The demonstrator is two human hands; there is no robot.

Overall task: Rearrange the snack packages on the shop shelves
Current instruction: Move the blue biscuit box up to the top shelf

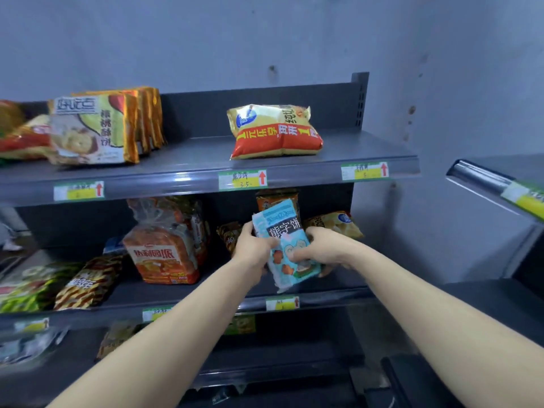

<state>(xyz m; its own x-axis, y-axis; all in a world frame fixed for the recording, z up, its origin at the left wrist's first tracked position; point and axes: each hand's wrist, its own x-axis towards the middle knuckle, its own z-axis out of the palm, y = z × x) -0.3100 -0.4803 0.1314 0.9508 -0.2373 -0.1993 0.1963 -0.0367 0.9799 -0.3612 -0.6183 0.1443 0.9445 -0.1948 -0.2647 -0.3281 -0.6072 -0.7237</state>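
A light blue biscuit packet (281,228) is held upright in front of the middle shelf (223,301). My left hand (251,248) grips its left edge and my right hand (319,248) grips its right side, fingers curled over the front. Behind it stand a brown-orange packet (275,197) and a dark brown packet (231,234). A yellow chip bag (335,223) lies to the right on the same shelf. On the top shelf (191,160) lies a yellow and red chip bag (275,131).
A row of green and orange biscuit packs (97,131) stands on the top shelf's left. An orange bread bag (164,248), a striped brown pack (88,282) and a green pack (26,287) occupy the middle shelf's left. Another shelf unit (500,184) juts in at right.
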